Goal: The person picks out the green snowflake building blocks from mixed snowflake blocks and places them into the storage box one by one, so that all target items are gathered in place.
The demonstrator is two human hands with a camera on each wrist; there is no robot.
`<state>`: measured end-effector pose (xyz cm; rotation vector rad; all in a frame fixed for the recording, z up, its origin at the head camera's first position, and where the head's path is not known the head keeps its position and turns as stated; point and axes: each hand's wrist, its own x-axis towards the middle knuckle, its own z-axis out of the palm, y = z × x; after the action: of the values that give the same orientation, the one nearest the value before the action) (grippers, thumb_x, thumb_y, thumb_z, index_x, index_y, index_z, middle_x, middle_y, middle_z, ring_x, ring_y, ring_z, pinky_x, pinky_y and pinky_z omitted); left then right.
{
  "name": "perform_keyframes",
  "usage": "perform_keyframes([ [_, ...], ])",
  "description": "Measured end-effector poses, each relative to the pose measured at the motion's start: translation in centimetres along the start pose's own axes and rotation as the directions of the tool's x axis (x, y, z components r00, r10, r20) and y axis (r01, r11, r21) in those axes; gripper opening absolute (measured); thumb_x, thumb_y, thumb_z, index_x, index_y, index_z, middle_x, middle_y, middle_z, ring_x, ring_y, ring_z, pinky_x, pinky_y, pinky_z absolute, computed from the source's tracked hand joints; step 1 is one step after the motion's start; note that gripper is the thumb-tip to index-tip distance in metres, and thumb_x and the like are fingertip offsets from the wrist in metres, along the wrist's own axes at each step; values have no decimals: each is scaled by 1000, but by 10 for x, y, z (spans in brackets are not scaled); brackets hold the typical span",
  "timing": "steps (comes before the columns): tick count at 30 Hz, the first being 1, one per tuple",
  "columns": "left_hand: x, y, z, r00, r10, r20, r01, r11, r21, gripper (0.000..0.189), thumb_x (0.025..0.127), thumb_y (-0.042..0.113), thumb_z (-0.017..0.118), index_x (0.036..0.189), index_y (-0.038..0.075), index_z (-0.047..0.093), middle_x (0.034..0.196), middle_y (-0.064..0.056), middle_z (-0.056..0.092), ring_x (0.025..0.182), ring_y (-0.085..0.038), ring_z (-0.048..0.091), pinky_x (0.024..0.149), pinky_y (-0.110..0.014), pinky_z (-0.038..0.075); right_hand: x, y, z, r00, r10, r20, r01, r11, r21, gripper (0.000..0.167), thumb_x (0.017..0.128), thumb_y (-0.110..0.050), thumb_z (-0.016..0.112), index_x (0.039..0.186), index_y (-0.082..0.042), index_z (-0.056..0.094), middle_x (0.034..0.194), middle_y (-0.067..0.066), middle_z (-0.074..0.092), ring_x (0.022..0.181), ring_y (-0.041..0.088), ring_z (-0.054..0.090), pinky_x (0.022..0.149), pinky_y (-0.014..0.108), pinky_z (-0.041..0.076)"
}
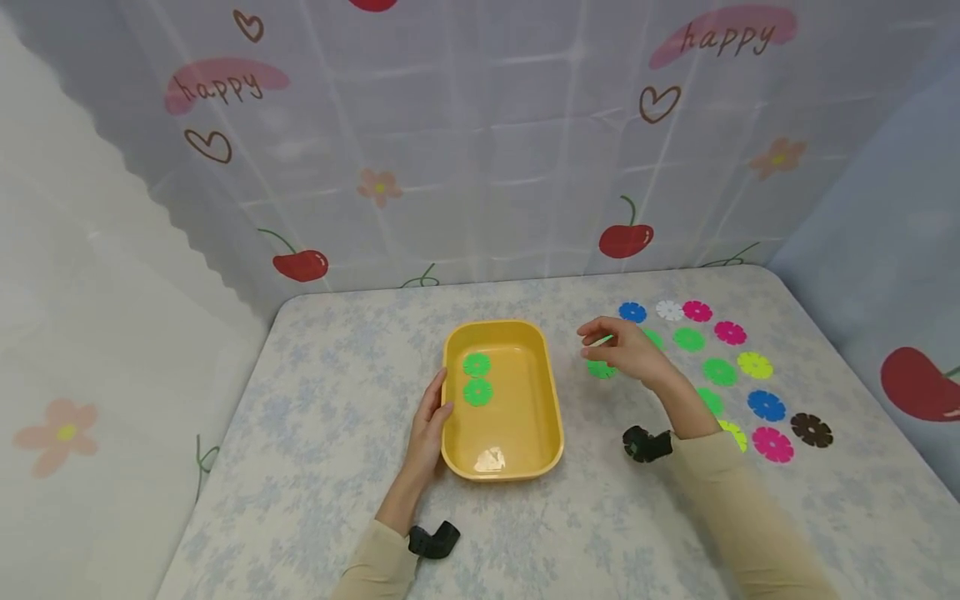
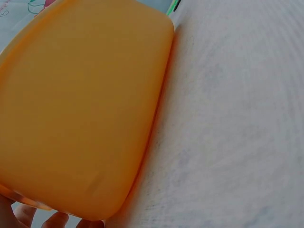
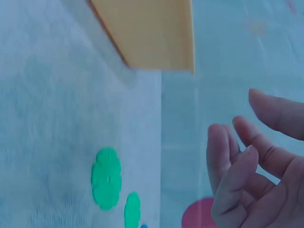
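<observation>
Head view: the left hand (image 1: 426, 429) is gripping the tray (image 1: 517, 417) on the tabletop (image 1: 337, 400) by its left edge; two green discs (image 1: 477, 392) are lying inside. The right hand (image 1: 628, 352) is hovering near loose discs (image 1: 720, 372). Left wrist: cropped fingers (image 2: 56, 221) are apparently touching the tray. Right wrist: relaxed fingers (image 3: 239, 175) are holding nothing.

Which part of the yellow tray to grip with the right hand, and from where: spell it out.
Best take the yellow tray by the middle of its right rim, right hand coming from the right, thumb inside: that raised wall looks free, while the left hand holds the opposite side.
</observation>
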<state>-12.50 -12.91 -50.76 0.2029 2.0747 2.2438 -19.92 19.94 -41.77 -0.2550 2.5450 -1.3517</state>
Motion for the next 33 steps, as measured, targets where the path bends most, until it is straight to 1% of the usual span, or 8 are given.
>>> perform_keyframes([
  [3, 0, 1, 0, 1000, 0, -7, 0, 1000, 0, 54, 106, 9, 36, 157, 17, 23, 165, -3, 13, 152, -23, 11, 104, -6, 31, 0, 9, -12, 997, 70, -36, -71, 997, -30, 46, 94, -20, 65, 133, 1, 53, 127, 24, 56, 106, 33, 58, 85, 41, 53],
  [6, -1, 2, 0, 1000, -9, -14, 9, 1000, 0, 54, 106, 9, 36, 157, 19, 24, 165, -1, 14, 152, -21, 12, 104, -6, 32, 0, 15, -18, 991, 126, -43, -127, 991, -28, 49, 94, -19, 65, 137, 1, 50, 133, 26, 52, 114, 37, 54, 92, 48, 51],
  [9, -1, 2, 1, 1000, -10, -9, 10, 1000, 0, 54, 106, 9, 36, 157, 19, 23, 165, -1, 13, 152, -21, 13, 104, -7, 32, 2, 24, -19, 988, 149, -39, -149, 989, -19, 49, 94, -15, 64, 138, 3, 49, 135, 28, 50, 120, 41, 51, 96, 54, 49],
  [13, -1, 1, 1, 1000, -5, 3, 5, 1000, 2, 54, 106, 11, 35, 158, 19, 21, 165, -2, 11, 152, -23, 12, 104, -7, 33, 4, 35, -19, 983, 181, -31, -181, 983, -16, 49, 94, -13, 63, 139, 2, 49, 136, 29, 49, 123, 42, 48, 97, 56, 47],
  [17, -2, 2, 1, 1000, -16, 2, 16, 1000, 1, 54, 106, 12, 35, 158, 21, 22, 165, 0, 12, 152, -20, 13, 104, -7, 32, 6, 44, -19, 979, 201, -17, -201, 980, -11, 50, 93, -11, 63, 139, 2, 48, 135, 29, 47, 123, 43, 47, 99, 57, 46],
  [20, -2, 2, 1, 1000, -21, -3, 21, 1000, 2, 54, 106, 11, 36, 157, 21, 22, 165, 2, 13, 152, -18, 13, 104, -6, 31, 8, 49, -20, 982, 189, -8, -189, 982, -18, 51, 92, -9, 64, 139, 4, 48, 134, 30, 48, 121, 43, 48, 95, 54, 48],
  [27, -2, 1, 2, 1000, -17, -10, 17, 1000, 11, 54, 106, 10, 36, 157, 18, 22, 165, -1, 14, 152, -21, 12, 104, -6, 31, 14, 62, -16, 983, 182, 3, -182, 983, -39, 51, 86, -5, 69, 134, 6, 52, 129, 30, 50, 115, 40, 51, 81, 37, 48],
  [33, -2, 2, 1, 1000, -18, -7, 18, 1000, 3, 54, 106, 10, 35, 158, 18, 22, 165, 0, 14, 152, -20, 13, 104, -6, 32, 16, 63, -10, 983, 181, -20, -182, 979, -94, 53, 83, -4, 73, 131, 5, 55, 126, 28, 52, 113, 39, 51, 84, 40, 48],
])
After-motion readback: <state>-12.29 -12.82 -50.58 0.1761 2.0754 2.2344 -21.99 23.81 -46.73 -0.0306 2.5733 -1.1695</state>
